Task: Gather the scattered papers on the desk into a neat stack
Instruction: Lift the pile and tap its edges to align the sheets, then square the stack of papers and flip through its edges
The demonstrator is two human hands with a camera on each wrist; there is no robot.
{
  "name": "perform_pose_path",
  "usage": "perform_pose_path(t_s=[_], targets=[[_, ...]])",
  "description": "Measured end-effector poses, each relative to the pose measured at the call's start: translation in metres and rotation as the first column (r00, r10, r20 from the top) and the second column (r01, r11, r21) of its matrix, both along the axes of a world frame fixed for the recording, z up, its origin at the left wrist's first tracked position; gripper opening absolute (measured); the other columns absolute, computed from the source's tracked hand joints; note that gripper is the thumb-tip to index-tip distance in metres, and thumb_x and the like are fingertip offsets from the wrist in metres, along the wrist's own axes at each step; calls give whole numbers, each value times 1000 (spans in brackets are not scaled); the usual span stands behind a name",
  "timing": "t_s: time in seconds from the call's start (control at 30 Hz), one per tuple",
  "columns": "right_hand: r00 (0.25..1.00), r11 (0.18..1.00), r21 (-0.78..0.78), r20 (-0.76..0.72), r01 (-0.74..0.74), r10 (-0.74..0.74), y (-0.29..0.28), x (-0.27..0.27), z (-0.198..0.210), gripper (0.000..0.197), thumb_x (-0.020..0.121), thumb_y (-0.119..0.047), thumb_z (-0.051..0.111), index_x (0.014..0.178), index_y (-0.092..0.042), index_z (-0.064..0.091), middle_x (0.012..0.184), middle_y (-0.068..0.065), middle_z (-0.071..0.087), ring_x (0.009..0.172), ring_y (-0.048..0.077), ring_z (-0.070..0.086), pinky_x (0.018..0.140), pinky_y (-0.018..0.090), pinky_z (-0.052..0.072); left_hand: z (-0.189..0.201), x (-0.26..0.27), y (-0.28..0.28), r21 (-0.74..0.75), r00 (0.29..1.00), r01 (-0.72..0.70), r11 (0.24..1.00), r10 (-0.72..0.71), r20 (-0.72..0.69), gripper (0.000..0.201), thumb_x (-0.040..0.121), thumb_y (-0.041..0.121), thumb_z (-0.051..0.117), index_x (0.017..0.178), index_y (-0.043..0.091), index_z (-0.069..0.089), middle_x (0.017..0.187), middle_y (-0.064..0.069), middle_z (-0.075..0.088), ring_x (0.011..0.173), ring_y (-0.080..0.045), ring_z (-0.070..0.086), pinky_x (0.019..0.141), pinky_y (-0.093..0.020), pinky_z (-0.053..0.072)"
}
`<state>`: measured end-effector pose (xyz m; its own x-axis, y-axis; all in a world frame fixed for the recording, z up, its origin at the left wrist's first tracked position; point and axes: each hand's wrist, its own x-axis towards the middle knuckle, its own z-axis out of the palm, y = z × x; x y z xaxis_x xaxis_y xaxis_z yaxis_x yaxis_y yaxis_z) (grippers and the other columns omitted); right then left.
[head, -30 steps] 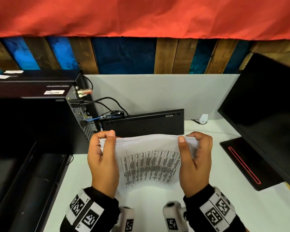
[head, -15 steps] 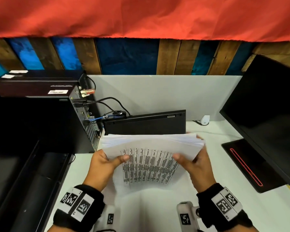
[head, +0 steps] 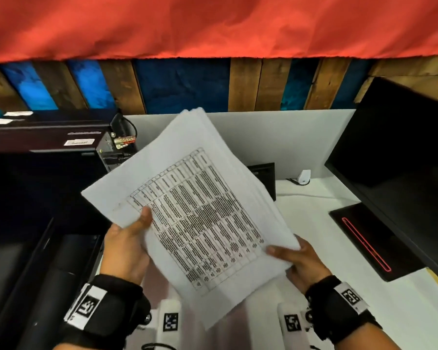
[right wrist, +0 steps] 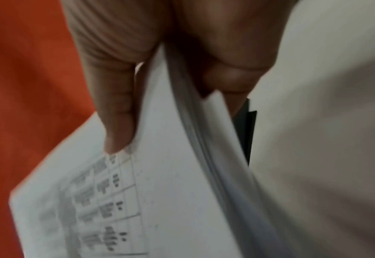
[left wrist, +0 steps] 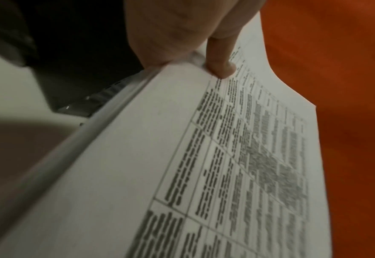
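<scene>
A stack of white papers [head: 195, 213] with a printed table on top is held up above the white desk [head: 314, 213], turned on a slant. My left hand [head: 127, 246] pinches its left edge, thumb on the top sheet. My right hand [head: 299, 261] pinches the lower right corner, thumb on top. In the left wrist view the thumb presses on the paper stack [left wrist: 204, 165], whose sheet edges look roughly even. In the right wrist view thumb and fingers clamp the paper stack [right wrist: 171, 192] from both sides.
A black computer case [head: 48, 140] with cables stands at the left. A black keyboard [head: 263, 175] leans against the white partition behind the papers. A black monitor [head: 402, 157] and its base [head: 364, 236] fill the right side. A small white adapter [head: 303, 177] lies near the partition.
The stack was standing on its long edge on the desk between both hands. It has been lifted and rotated to a slanted, face-up position, and both hands shifted to pinch its edges.
</scene>
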<state>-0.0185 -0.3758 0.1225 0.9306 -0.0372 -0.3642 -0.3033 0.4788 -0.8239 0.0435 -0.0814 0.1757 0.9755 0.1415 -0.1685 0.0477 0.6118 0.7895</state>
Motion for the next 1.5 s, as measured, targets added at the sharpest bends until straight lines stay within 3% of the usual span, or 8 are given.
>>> perform_pose_path(t_s=[0.17, 0.43, 0.57, 0.77, 0.87, 1.13, 1.27, 1.5], targets=[[997, 947, 315, 18, 65, -75, 29, -2, -7, 54, 70, 2, 73, 122, -5, 61, 119, 23, 66, 110, 39, 63, 90, 55, 51, -20, -11, -9, -168, 994, 46, 985, -61, -85, 38, 96, 7, 48, 134, 8, 54, 122, -4, 69, 106, -16, 69, 85, -38, 57], [962, 966, -111, 173, 234, -213, -4, 3, -4, 84, 21, -27, 97, 97, -5, 69, 89, 10, 77, 81, 22, 74, 66, 30, 59, -63, 1, 64, 318, 974, 226, 921, -202, -107, 78, 43, 4, 85, 116, -2, 58, 98, -14, 75, 80, -22, 73, 66, -30, 60], [978, 925, -350, 188, 151, -89, -8, 4, -4, 42, 50, 12, 84, 84, -10, 71, 79, 2, 77, 75, 11, 72, 67, 22, 59, -79, -9, 56, 567, 938, 348, 747, -275, -212, 54, 38, -12, 84, 89, 4, 74, 91, -15, 77, 86, -31, 73, 70, -33, 60], [997, 797, -603, 36, -30, 65, -14, -10, -33, 46, 66, 19, 74, 95, -15, 65, 81, -11, 72, 76, -2, 69, 62, 7, 50, -110, -25, 53, 690, 936, 345, 636, -182, -300, 43, 49, 34, 79, 90, 21, 73, 86, -1, 76, 76, -24, 69, 57, -22, 54], [999, 750, -661, 47, 24, 9, -19, -15, -39, 41, 79, 18, 62, 87, -23, 65, 68, -21, 72, 67, -11, 65, 60, 3, 47, -110, -26, 44, 601, 938, 318, 734, -150, -314, 25, 71, 2, 77, 94, 7, 69, 70, 3, 76, 73, -17, 70, 58, -20, 56], [995, 909, -412, 88, 71, -38, -20, -10, -2, 21, 83, 1, 66, 103, -4, 69, 86, 6, 77, 78, 16, 74, 67, 20, 57, -104, -9, 51, 398, 853, 419, 816, -203, -481, 25, 85, 9, 64, 110, 5, 65, 101, -11, 76, 97, -30, 71, 94, -46, 48], [987, 842, -529, -159, -108, 26, -28, -9, -28, 9, 88, -10, 65, 94, -16, 61, 61, -6, 60, 55, 4, 54, 43, 14, 42, -122, -17, 58, 495, 796, 485, 721, -129, -592, 20, 87, 19, 67, 97, 3, 62, 99, -13, 73, 98, -29, 63, 96, -41, 41], [862, 706, -646, -497, -290, -102, -18, -15, -112, 18, 82, -12, 69, 66, -17, 62, 75, 12, 61, 69, 28, 59, 68, 47, 58, -169, -42, 56, 610, 768, 538, 581, -40, -639, 27, 89, 10, 65, 113, 3, 55, 119, -20, 65, 113, -43, 59, 100, -51, 43]])
